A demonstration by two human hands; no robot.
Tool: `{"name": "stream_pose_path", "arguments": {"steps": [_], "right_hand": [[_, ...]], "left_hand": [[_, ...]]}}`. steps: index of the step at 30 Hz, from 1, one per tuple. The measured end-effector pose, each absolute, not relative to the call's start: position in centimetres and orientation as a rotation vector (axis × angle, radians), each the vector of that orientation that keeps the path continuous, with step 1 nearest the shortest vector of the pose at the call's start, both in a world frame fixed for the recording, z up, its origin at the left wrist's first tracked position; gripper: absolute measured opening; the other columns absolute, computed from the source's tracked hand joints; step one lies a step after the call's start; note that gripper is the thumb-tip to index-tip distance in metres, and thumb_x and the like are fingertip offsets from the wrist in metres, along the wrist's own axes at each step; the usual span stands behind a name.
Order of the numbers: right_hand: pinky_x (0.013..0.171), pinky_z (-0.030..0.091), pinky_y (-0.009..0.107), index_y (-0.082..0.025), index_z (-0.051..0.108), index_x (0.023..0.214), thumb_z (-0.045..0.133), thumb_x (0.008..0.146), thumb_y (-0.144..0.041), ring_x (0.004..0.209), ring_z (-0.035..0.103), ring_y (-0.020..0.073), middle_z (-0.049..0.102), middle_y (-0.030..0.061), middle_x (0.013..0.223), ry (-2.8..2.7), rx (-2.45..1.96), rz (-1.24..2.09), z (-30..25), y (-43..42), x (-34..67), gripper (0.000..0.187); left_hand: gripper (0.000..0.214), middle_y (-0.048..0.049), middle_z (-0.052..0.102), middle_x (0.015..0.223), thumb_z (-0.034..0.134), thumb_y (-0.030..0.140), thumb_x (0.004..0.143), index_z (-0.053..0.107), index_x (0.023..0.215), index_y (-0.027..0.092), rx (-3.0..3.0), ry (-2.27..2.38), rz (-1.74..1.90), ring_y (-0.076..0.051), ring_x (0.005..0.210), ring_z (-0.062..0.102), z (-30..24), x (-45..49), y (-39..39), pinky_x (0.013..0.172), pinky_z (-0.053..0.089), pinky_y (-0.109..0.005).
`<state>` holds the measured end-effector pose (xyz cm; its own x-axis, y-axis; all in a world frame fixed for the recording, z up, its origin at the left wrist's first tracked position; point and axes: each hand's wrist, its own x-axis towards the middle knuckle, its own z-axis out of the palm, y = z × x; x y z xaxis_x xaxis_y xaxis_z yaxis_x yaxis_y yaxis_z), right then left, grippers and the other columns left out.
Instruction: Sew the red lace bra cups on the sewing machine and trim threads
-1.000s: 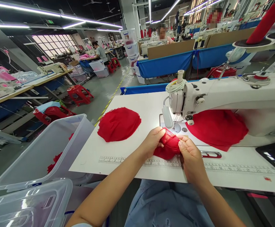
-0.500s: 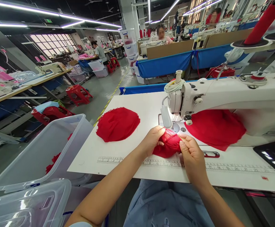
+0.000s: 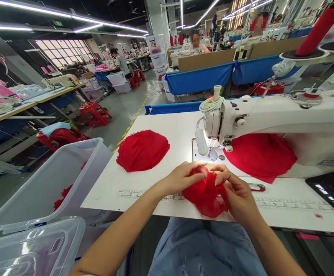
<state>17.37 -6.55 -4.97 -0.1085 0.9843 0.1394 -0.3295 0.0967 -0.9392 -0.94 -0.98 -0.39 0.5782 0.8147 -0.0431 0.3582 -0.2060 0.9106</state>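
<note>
Between my two hands, in front of the sewing machine (image 3: 241, 115), hangs a piece of red fabric (image 3: 205, 195), sheer in places. My left hand (image 3: 188, 176) is closed on its upper left edge, thumb against fingers. My right hand (image 3: 233, 186) pinches the upper right edge. The cloth droops over the printed ruler (image 3: 149, 194) toward the table's front edge. Just beyond my fingers are the needle plate (image 3: 212, 155) and the small machine lamp (image 3: 202, 142). Another red piece (image 3: 260, 155) lies under the machine arm, and a red pile (image 3: 142, 150) rests to the left.
A clear plastic bin (image 3: 49, 184) with red scraps stands left of the table, a lidded box (image 3: 35, 245) in front of it. A black phone-like object (image 3: 330, 188) lies at right. Red thread cones (image 3: 322, 28) rise above. Other people sit at machines farther back.
Both hands have drawn the red fabric back from the needle area toward me. The cloth has opened out and hangs lower, and my grip on it has shifted.
</note>
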Motion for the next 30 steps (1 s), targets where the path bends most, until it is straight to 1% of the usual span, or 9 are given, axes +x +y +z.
{"name": "stream_pose_path", "arguments": {"steps": [4,9,13,17,20,22,25,28,30], "right_hand": [[0.063,0.048,0.026,-0.024,0.064,0.079,0.069,0.081,-0.029,0.084,0.059,0.0160,0.058,0.0048,0.111,-1.104,-0.821,1.337,-4.5,-6.8,17.3,0.007],[0.067,0.049,0.026,-0.024,0.067,0.079,0.063,0.086,-0.030,0.092,0.058,0.0180,0.057,0.0050,0.107,-1.238,-0.790,1.243,-4.4,-6.8,17.5,0.009],[0.073,0.050,0.027,-0.024,0.068,0.085,0.059,0.089,-0.037,0.090,0.059,0.0187,0.061,0.0047,0.098,-1.219,-0.908,1.135,-4.9,-7.1,17.9,0.016],[0.068,0.049,0.029,-0.027,0.061,0.116,0.057,0.089,-0.041,0.080,0.060,0.0184,0.064,0.0032,0.094,-1.279,-1.026,1.223,-4.6,-8.3,18.3,0.031],[0.062,0.044,0.027,-0.022,0.068,0.086,0.054,0.090,-0.030,0.067,0.052,0.0156,0.059,0.0000,0.072,-1.780,-1.013,1.197,-3.0,-9.5,19.4,0.016],[0.060,0.043,0.026,-0.021,0.068,0.074,0.052,0.091,-0.027,0.064,0.051,0.0145,0.058,-0.0001,0.069,-2.002,-0.905,1.299,-2.0,-9.8,20.9,0.024],[0.066,0.049,0.027,-0.025,0.072,0.094,0.064,0.086,-0.034,0.074,0.061,0.0180,0.069,0.0030,0.084,-1.823,-0.889,1.221,-1.9,-9.3,23.4,0.015],[0.096,0.048,0.042,-0.032,0.056,0.134,0.083,0.067,-0.038,0.118,0.057,0.0298,0.060,0.0083,0.133,-1.610,-0.976,0.984,-2.7,-8.4,25.2,0.073],[0.098,0.046,0.046,-0.031,0.064,0.125,0.080,0.070,-0.038,0.117,0.058,0.0308,0.063,0.0081,0.129,-1.682,-0.973,1.122,-3.0,-8.2,26.2,0.057]], "left_hand": [[0.017,-0.0014,0.061,0.072,0.065,0.031,0.082,0.066,0.075,0.016,1.716,0.866,0.502,-0.015,0.072,0.055,-1.0,-0.7,-0.9,0.066,0.043,-0.024],[0.032,-0.0049,0.064,0.100,0.070,0.027,0.076,0.061,0.106,0.020,1.573,0.759,0.555,-0.018,0.090,0.059,-0.5,-0.7,-1.4,0.078,0.047,-0.029],[0.012,-0.0020,0.062,0.077,0.066,0.028,0.081,0.061,0.075,0.018,1.851,1.019,0.660,-0.018,0.080,0.055,-0.1,-0.8,-1.8,0.075,0.043,-0.029],[0.013,-0.0019,0.063,0.080,0.053,0.023,0.090,0.061,0.080,0.020,2.258,1.186,0.846,-0.016,0.072,0.054,0.3,-1.0,-3.1,0.067,0.041,-0.028],[0.017,-0.0002,0.060,0.076,0.043,0.015,0.094,0.056,0.086,0.021,2.315,1.124,1.113,-0.013,0.066,0.053,1.1,-1.2,-4.7,0.062,0.042,-0.024],[0.017,-0.0003,0.058,0.074,0.042,0.013,0.095,0.054,0.088,0.022,2.320,0.935,1.242,-0.012,0.068,0.054,2.1,-1.0,-5.8,0.062,0.044,-0.023],[0.016,-0.0018,0.058,0.072,0.046,0.026,0.097,0.053,0.084,0.022,2.329,0.528,1.002,-0.013,0.068,0.055,4.1,0.2,-7.2,0.060,0.046,-0.023],[0.029,-0.0020,0.056,0.066,0.051,0.032,0.095,0.048,0.068,0.021,2.405,0.216,0.664,-0.013,0.061,0.052,6.2,2.9,-7.7,0.060,0.045,-0.024],[0.031,-0.0024,0.057,0.067,0.054,0.028,0.093,0.048,0.063,0.021,2.627,0.139,0.560,-0.014,0.061,0.051,7.0,5.1,-7.8,0.064,0.046,-0.026]]}}
